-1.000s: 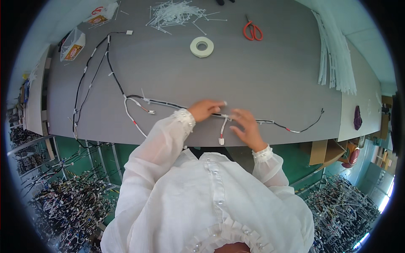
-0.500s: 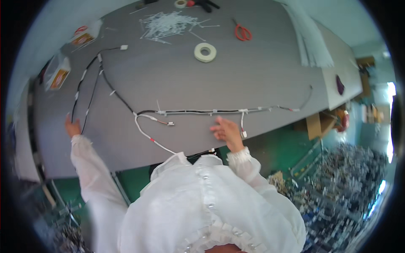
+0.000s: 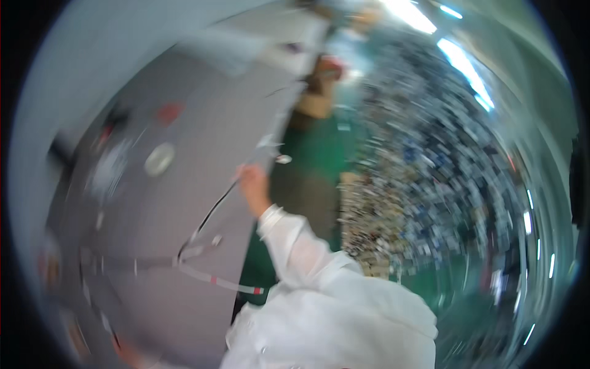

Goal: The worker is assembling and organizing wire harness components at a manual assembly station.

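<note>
A wiring harness (image 3: 212, 213) with dark and white cables lies along the grey table. My right hand (image 3: 253, 186) is at its long trunk near the table's front edge, fingers closed on the cable. Past that hand, a pale stretch with a white connector (image 3: 283, 158) lies by the edge. Nearer me, a white branch (image 3: 236, 286) with red marks reaches to the edge, and a short branch ends in a small connector (image 3: 217, 240). My left hand (image 3: 128, 353) is smeared by motion at the lower left, beside a dark part of the harness; its fingers cannot be made out.
On the grey table (image 3: 203, 123) are a white tape roll (image 3: 160, 159), red-handled scissors (image 3: 169, 113) and a blurred heap of white cable ties (image 3: 112, 167). A large pile of mixed small parts (image 3: 430, 141) stands to the right, beyond the green floor (image 3: 326, 144).
The whole view has swung round to the right, bringing the pile of parts into the middle. My right hand has gone from beside the harness onto its cable. My left hand now shows only at the lower edge.
</note>
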Tool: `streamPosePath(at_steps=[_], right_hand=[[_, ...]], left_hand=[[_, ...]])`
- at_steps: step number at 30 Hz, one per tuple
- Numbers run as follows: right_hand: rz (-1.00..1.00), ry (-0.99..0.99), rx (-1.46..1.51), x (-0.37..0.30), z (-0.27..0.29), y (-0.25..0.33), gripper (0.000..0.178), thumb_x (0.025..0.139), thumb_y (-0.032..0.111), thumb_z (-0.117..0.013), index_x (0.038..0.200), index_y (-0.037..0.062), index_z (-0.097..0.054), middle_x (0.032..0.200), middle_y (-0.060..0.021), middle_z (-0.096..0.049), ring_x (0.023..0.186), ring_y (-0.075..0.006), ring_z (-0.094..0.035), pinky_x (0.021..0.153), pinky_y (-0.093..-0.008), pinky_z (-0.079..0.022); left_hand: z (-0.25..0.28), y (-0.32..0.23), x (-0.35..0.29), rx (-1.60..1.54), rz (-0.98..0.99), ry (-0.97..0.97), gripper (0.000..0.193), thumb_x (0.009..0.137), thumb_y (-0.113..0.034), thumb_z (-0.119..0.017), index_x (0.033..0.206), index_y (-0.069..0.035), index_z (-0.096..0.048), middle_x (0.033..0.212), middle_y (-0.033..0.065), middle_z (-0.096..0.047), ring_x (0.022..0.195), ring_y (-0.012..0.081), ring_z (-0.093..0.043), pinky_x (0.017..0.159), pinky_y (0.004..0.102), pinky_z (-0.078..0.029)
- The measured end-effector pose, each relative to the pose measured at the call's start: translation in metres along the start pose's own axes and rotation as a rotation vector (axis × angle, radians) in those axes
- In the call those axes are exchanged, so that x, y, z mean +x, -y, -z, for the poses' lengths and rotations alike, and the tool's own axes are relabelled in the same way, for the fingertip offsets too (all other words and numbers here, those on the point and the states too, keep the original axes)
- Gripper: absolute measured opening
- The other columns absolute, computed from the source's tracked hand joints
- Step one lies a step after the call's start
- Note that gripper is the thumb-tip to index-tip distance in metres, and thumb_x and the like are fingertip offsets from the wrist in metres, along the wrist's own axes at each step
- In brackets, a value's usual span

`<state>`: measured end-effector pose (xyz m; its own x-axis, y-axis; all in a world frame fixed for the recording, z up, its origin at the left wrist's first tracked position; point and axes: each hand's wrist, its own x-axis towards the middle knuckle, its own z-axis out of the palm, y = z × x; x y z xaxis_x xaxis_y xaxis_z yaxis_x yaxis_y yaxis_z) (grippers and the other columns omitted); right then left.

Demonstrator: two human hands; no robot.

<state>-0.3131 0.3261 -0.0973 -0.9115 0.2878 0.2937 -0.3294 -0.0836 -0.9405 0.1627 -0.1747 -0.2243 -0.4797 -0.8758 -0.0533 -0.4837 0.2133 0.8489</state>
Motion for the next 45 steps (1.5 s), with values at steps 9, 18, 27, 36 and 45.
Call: streamPosePath(at_steps=[9, 18, 27, 36, 45], right_hand=[[0.557, -0.267, -0.036, -0.002, 0.162, 0.433, 0.023, 0.1, 0.028, -0.054, 0.086, 0.0096, -0.053, 0.063, 0.0011, -0.056, 0.043, -0.0028, -0.043, 0.039, -0.0179, -0.033], [1.061, -0.712, 0.109, -0.027, 0.475, 0.791, 0.022, 0.091, 0.02, -0.064, 0.083, 0.0007, -0.055, 0.066, -0.0075, -0.055, 0.04, -0.0188, -0.051, 0.035, -0.0329, -0.047], [-0.225, -1.168, -1.955, -0.209, 0.666, 0.839, 0.04, 0.087, 0.045, -0.066, 0.102, 0.0089, -0.072, 0.103, -0.0116, -0.072, 0.096, -0.0267, -0.069, 0.079, -0.0416, -0.053], [0.53, -0.221, -1.893, -0.217, 0.606, 0.763, 0.1, 0.065, 0.034, -0.086, 0.148, 0.0119, -0.034, 0.149, -0.0124, -0.041, 0.133, -0.0327, -0.042, 0.111, -0.042, -0.034], [0.627, -0.611, -1.968, -0.139, 0.636, 0.744, 0.012, 0.088, 0.017, -0.056, 0.091, 0.0091, -0.065, 0.09, -0.0151, -0.068, 0.084, -0.036, -0.066, 0.07, -0.0463, -0.053]], left_hand=[[-0.005, -0.061, 0.033, -0.698, -0.067, 0.606, 0.041, 0.099, -0.02, -0.054, 0.137, -0.005, -0.047, 0.098, 0.017, -0.069, 0.083, 0.0234, -0.063, 0.074, 0.0367, -0.051], [-0.083, -0.489, -0.269, -1.145, -0.281, 0.9, 0.04, 0.1, -0.022, -0.057, 0.132, -0.001, -0.047, 0.073, 0.0008, -0.047, 0.052, 0.0085, -0.033, 0.047, 0.0246, -0.037], [-0.13, -0.699, -0.451, -0.977, -1.465, 0.774, 0.084, 0.095, -0.056, -0.047, 0.15, 0.003, -0.024, 0.157, 0.0104, -0.029, 0.138, 0.0141, -0.037, 0.101, 0.0236, -0.04], [-0.091, -0.892, -0.662, -1.702, -0.729, 2.284, 0.025, 0.1, -0.012, -0.055, 0.117, 0.006, -0.054, 0.085, -0.0003, -0.052, 0.058, 0.0006, -0.034, 0.046, 0.0154, -0.028], [-0.066, -0.93, -0.652, -1.611, -0.637, 2.085, 0.023, 0.098, -0.017, -0.059, 0.105, 0.004, -0.055, 0.071, -0.0047, -0.041, 0.051, 0.0001, -0.027, 0.041, 0.0153, -0.022]])
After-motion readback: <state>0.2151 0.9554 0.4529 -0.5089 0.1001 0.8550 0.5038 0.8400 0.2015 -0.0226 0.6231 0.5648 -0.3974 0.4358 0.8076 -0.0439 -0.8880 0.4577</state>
